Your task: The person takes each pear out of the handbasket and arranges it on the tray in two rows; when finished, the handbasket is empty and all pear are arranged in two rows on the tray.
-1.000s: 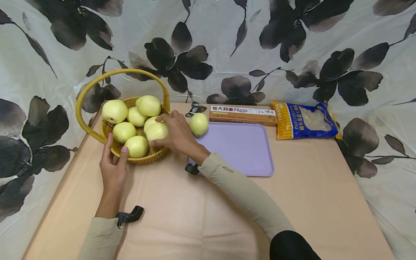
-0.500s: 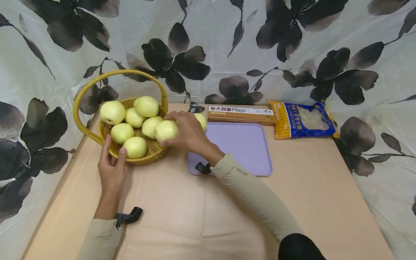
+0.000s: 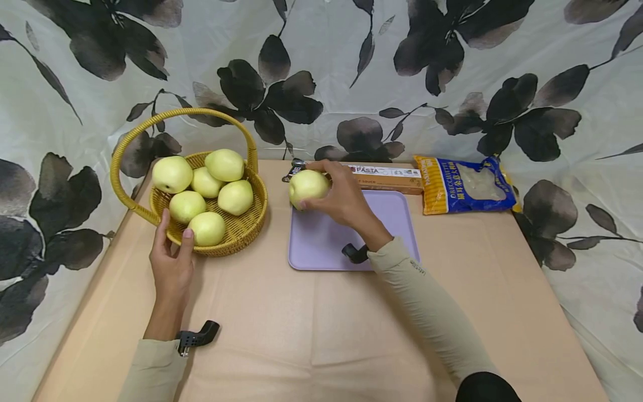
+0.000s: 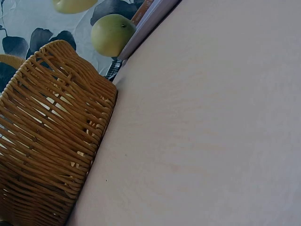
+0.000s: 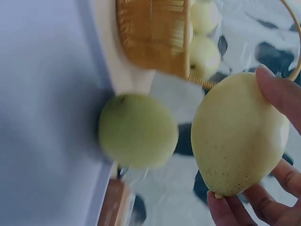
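My right hand (image 3: 344, 195) grips a pale yellow-green pear (image 3: 307, 188) with thumb and fingertips, over the far left corner of the lilac tray (image 3: 321, 261). In the right wrist view the held pear (image 5: 239, 136) has brown specks near its stem end. A second pear (image 5: 138, 132) sits at the tray's edge and is hidden behind the held one in the head view. My left hand (image 3: 172, 273) touches the near left side of the yellow wicker basket (image 3: 246, 237), thumb and forefinger spread and straight. Several pears (image 3: 236, 197) lie in that basket, under its tall arched handle.
Behind the tray lies a brown pasta box (image 3: 387, 181), with a yellow and blue pasta bag (image 3: 467, 185) to its right. A small black packet (image 3: 294, 168) lies left of the box. Flowered cloth (image 3: 326, 72) hangs behind the beige table (image 3: 281, 335).
My right hand has lifted a pear out of the basket and carried it right, over the tray's far left corner. The left hand stays at the basket.
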A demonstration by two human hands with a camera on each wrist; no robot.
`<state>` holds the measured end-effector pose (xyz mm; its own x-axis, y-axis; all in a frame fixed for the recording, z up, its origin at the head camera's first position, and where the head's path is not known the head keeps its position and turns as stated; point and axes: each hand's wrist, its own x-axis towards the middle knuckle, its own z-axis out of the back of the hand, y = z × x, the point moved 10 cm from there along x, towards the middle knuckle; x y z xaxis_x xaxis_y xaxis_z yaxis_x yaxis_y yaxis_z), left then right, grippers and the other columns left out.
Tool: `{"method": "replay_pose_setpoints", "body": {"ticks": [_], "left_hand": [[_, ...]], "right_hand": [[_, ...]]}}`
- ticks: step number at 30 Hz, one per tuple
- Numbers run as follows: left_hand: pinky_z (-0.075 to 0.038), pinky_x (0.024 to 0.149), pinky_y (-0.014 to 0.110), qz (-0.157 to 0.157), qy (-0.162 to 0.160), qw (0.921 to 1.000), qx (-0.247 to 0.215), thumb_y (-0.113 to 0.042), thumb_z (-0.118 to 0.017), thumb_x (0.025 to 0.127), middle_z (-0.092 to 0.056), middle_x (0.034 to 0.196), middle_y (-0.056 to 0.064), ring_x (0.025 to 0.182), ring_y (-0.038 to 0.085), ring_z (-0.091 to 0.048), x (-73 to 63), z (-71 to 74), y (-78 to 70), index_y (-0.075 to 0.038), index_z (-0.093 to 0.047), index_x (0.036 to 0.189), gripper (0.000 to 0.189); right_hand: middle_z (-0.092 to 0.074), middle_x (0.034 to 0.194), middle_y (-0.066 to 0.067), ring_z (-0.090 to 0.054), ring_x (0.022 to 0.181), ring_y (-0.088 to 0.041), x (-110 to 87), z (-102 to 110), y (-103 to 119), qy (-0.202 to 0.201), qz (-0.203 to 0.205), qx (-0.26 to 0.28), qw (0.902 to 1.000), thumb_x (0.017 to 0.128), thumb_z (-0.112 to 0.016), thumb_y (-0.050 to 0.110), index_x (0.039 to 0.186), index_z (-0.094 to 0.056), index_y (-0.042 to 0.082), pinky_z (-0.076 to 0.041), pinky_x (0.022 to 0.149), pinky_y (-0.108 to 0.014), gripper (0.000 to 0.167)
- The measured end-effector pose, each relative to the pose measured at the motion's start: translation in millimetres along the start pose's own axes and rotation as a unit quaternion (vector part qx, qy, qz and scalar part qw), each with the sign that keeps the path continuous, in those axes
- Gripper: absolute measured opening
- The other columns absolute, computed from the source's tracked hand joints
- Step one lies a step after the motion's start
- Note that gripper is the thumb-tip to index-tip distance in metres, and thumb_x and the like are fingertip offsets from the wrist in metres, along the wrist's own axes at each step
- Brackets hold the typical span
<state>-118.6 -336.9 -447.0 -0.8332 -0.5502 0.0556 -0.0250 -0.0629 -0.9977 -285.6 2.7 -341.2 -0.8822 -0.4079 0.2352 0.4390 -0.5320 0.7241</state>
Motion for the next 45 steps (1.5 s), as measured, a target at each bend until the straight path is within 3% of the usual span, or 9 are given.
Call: {"method": "replay_pose_setpoints", "body": {"ticks": [8,14,18,25,29,34,37,45], "left_hand": [[-0.03,0.129,0.024,0.007,0.001,1.0,-0.001,-0.02,-0.064,0.108,-0.024,0.176,-0.012,0.165,0.018,-0.019,0.1,0.8,0.9,-0.031,-0.032,0.168,0.069],[-0.032,0.127,0.022,0.01,0.005,0.9999,0.006,-0.021,-0.063,0.108,-0.023,0.176,-0.013,0.165,0.018,-0.019,0.2,-0.5,1.5,-0.032,-0.031,0.168,0.069],[-0.028,0.131,0.028,0.009,0.005,0.9998,0.018,-0.022,-0.063,0.108,-0.023,0.176,-0.013,0.165,0.018,-0.019,0.5,-1.5,1.7,-0.032,-0.031,0.168,0.069],[-0.022,0.135,0.037,0.007,0.006,0.9999,0.008,-0.02,-0.063,0.108,-0.024,0.176,-0.012,0.166,0.019,-0.019,1.3,-2.7,2.3,-0.031,-0.031,0.168,0.069],[-0.022,0.135,0.037,0.005,0.007,0.9999,0.009,-0.021,-0.063,0.108,-0.024,0.176,-0.012,0.166,0.019,-0.019,1.2,-3.0,0.7,-0.031,-0.031,0.168,0.069],[-0.028,0.131,0.029,0.008,0.004,0.9999,0.006,-0.021,-0.064,0.108,-0.024,0.176,-0.011,0.165,0.02,-0.019,0.1,-1.1,0.0,-0.032,-0.032,0.168,0.069],[-0.033,0.127,0.021,0.013,0.005,0.9999,0.003,-0.022,-0.064,0.108,-0.024,0.176,-0.011,0.165,0.02,-0.02,-0.2,-0.7,1.2,-0.032,-0.032,0.168,0.069],[-0.036,0.124,0.019,0.021,0.005,0.9998,-0.006,-0.022,-0.063,0.108,-0.022,0.177,-0.009,0.166,0.02,-0.018,-1.3,-0.3,2.6,-0.033,-0.031,0.168,0.069]], "right_hand": [[-0.071,0.129,-0.006,-0.061,0.114,-0.025,-5.5,19.0,-52.6,-0.011,-0.049,0.002,0.9987,0.07,-0.102,0.024,0.133,-0.069,0.015,-0.049,0.098,-0.042,0.072],[-0.07,0.133,-0.009,-0.06,0.123,-0.03,-8.9,9.9,-84.5,0.018,-0.092,-0.032,0.9951,0.072,-0.101,0.024,0.134,-0.068,0.014,-0.049,0.105,-0.048,0.07],[-0.069,0.137,-0.01,-0.059,0.129,-0.032,-9.9,4.1,-97.2,0.022,-0.105,-0.048,0.993,0.073,-0.101,0.027,0.137,-0.068,0.012,-0.047,0.108,-0.05,0.073],[-0.069,0.137,-0.012,-0.06,0.126,-0.033,-12.3,2.1,-104.7,0.009,-0.115,-0.06,0.9915,0.077,-0.098,0.031,0.141,-0.065,0.009,-0.046,0.104,-0.05,0.075],[-0.067,0.139,-0.011,-0.061,0.124,-0.033,-15.7,3.7,-101.8,0.026,-0.118,-0.052,0.9913,0.08,-0.096,0.028,0.144,-0.061,0.011,-0.047,0.104,-0.05,0.075],[-0.066,0.14,-0.014,-0.07,0.113,-0.033,-20.5,2.3,-100.3,0.056,-0.103,-0.027,0.9927,0.084,-0.09,0.009,0.145,-0.057,0.01,-0.057,0.1,-0.046,0.069],[-0.066,0.136,-0.016,-0.074,0.105,-0.034,-23.2,1.5,-103.3,0.05,-0.104,-0.013,0.9933,0.086,-0.087,0.003,0.142,-0.057,0.01,-0.061,0.094,-0.045,0.064],[-0.07,0.127,-0.014,-0.067,0.115,-0.031,-24.6,-1.4,-106.7,0.01,-0.141,-0.046,0.9889,0.085,-0.093,0.024,0.139,-0.06,0.011,-0.054,0.094,-0.049,0.065]]}}
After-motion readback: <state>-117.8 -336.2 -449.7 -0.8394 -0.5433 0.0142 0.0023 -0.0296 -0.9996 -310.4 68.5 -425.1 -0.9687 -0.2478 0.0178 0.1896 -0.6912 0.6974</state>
